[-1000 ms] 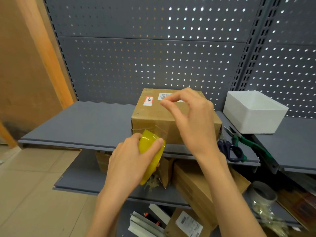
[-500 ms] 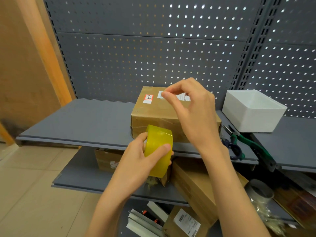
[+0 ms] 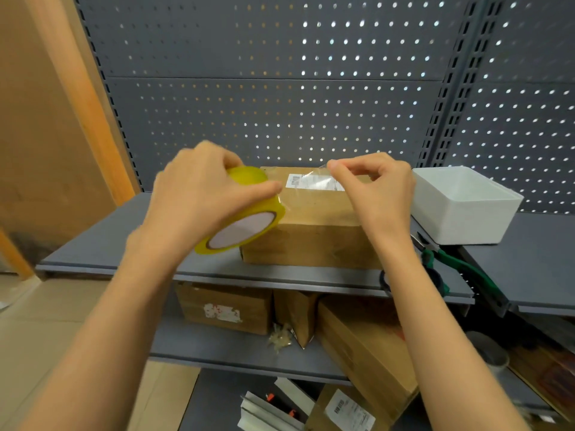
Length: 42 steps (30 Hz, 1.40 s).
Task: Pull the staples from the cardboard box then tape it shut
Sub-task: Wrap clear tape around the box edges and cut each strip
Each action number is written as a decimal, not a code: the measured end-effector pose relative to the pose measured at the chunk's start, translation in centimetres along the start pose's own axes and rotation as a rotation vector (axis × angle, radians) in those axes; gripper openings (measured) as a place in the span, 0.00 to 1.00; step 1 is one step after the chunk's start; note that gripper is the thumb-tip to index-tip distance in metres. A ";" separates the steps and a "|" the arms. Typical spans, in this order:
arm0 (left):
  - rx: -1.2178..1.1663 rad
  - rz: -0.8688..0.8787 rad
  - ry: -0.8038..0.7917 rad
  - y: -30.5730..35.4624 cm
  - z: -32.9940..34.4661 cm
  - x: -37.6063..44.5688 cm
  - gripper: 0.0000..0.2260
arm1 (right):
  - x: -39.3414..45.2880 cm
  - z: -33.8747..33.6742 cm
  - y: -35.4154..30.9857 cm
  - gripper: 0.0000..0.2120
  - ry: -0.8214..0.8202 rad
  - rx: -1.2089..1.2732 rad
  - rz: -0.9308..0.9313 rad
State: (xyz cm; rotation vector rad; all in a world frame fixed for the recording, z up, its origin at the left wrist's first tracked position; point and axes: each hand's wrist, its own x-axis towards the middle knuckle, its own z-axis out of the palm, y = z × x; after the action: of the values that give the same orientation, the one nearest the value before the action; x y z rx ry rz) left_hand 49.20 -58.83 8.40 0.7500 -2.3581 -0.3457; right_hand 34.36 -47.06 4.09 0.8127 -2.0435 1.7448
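Head view: the cardboard box (image 3: 314,225) sits on the grey shelf (image 3: 102,244), closed, a white barcode label (image 3: 314,182) on its top; the print is too small to read. The left hand (image 3: 199,197) curls its fingers and thumb round a yellow tape roll (image 3: 249,209), held tilted just over the box's left top edge. A clear tape strip (image 3: 306,181) runs from the roll across the label to the right hand (image 3: 378,189), whose thumb and forefinger pinch its free end above the box top. Green-handled pliers (image 3: 451,262) lie right of the box, beside a white foam container (image 3: 466,206)
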 end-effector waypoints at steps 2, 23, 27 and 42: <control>0.120 0.079 -0.037 0.7 -0.4 2.4 0.24 | 0.6 0.7 0.5 0.04 0.041 -0.027 0.012; 0.587 0.184 -0.528 3.9 5.9 13.8 0.21 | 1.2 4.7 5.3 0.08 0.019 -0.492 0.170; 0.596 0.202 -0.581 3.8 6.5 14.6 0.22 | 1.3 4.9 5.5 0.08 -0.022 -0.654 0.159; 0.545 0.270 -0.572 3.2 8.1 15.5 0.17 | 1.4 5.0 5.5 0.09 -0.061 -0.714 0.163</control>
State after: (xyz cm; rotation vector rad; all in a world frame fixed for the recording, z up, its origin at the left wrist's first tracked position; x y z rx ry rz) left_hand 32.76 -64.99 11.08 0.6036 -3.1094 0.2520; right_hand 30.44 -51.77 -0.31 0.4768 -2.5695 0.9189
